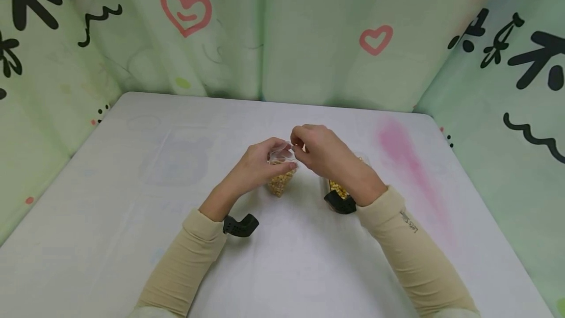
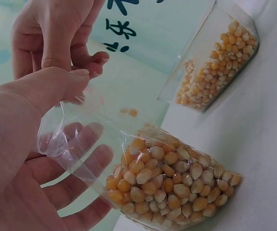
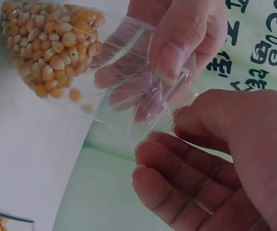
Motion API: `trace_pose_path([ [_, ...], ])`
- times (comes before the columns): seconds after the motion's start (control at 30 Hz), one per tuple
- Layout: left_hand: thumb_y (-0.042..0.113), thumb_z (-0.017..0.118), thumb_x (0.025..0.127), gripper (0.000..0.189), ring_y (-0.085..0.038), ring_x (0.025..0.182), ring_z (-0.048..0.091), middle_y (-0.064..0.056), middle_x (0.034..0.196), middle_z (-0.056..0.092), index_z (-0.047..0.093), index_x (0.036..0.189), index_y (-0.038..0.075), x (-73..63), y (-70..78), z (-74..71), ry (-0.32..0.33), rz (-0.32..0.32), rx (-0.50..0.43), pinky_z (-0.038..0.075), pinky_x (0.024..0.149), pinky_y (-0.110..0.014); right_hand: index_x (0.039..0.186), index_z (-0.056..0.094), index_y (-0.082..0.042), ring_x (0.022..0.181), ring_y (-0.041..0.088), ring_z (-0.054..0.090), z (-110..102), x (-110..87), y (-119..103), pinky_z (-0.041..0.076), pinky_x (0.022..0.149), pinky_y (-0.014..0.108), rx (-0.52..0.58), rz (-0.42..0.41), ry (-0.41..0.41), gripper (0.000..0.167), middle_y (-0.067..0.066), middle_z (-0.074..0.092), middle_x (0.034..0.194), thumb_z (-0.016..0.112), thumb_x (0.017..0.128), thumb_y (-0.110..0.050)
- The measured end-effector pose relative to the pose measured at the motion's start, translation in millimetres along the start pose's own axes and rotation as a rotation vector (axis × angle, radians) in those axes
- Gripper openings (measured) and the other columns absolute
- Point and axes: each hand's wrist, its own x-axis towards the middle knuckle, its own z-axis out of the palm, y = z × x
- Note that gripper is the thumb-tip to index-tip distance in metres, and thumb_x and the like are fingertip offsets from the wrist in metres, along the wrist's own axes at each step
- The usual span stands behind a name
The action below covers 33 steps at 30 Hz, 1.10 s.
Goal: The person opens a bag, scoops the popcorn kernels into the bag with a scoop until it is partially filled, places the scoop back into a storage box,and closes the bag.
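A clear plastic bag [image 2: 143, 126] bulges at the bottom with yellow corn kernels [image 2: 177, 185], and its top part is gathered and creased. My left hand [image 1: 260, 163] grips the bag near its mouth, thumb on one side and fingers spread behind the film. From the other side my right hand [image 1: 324, 153] pinches the edge of the bag's mouth with thumb and forefinger [image 3: 150, 154]. Its other fingers curl beneath, as the right wrist view shows. In the head view the bag hangs upright between both hands.
A clear box [image 2: 198, 45] with more corn kernels stands on the white table [image 1: 176, 239], partly hidden by my right forearm in the head view. Black wrist mounts [image 1: 240, 225] sit on both wrists. A green printed curtain [image 1: 300, 28] surrounds the table's back and sides.
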Motion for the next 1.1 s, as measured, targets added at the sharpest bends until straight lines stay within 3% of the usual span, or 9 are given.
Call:
trace_pose_path([
  [0.37, 0.038, 0.074, 0.088, 0.051, -0.015, 0.114, 0.061, 0.003, 0.121, 0.068, 0.059, 0.129, 0.014, -0.2, 0.3, 0.0, 0.011, 0.001, 0.016, 0.050, 0.098, -0.040, 0.094, 0.065, -0.003, 0.078, 0.025, 0.062, 2.0, -8.6, -0.1, 0.051, 0.069, 0.031, 0.066, 0.035, 0.058, 0.005, 0.008, 0.066, 0.091, 0.061, 0.092, -0.002],
  [0.57, 0.033, 0.077, 0.086, 0.055, -0.016, 0.113, 0.062, -0.003, 0.121, 0.069, 0.057, 0.132, 0.010, 1.0, -1.1, 0.3, -0.002, 0.015, -0.015, 0.050, 0.099, -0.040, 0.091, 0.062, -0.003, 0.073, 0.021, 0.054, 6.2, -14.4, 1.5, 0.047, 0.065, 0.030, 0.050, 0.038, 0.103, 0.004, 0.010, 0.059, 0.085, 0.065, 0.091, -0.006],
  [0.8, 0.035, 0.079, 0.083, 0.061, -0.014, 0.113, 0.061, 0.002, 0.121, 0.067, 0.054, 0.134, 0.014, -0.4, -0.6, -1.9, -0.030, -0.006, -0.030, 0.050, 0.097, -0.038, 0.088, 0.061, -0.003, 0.073, 0.019, 0.053, 10.9, -20.5, -0.4, 0.048, 0.064, 0.029, 0.077, 0.073, 0.159, 0.009, 0.010, 0.054, 0.087, 0.066, 0.092, -0.009],
  [1.1, 0.035, 0.081, 0.080, 0.077, -0.017, 0.121, 0.056, -0.002, 0.130, 0.063, 0.042, 0.145, 0.018, -0.9, -1.9, -7.4, -0.093, -0.013, -0.023, 0.049, 0.101, -0.040, 0.085, 0.058, -0.004, 0.078, 0.024, 0.061, 19.7, -29.9, -5.4, 0.057, 0.073, 0.035, 0.222, 0.146, 0.176, 0.015, 0.009, 0.058, 0.083, 0.068, 0.093, -0.013],
])
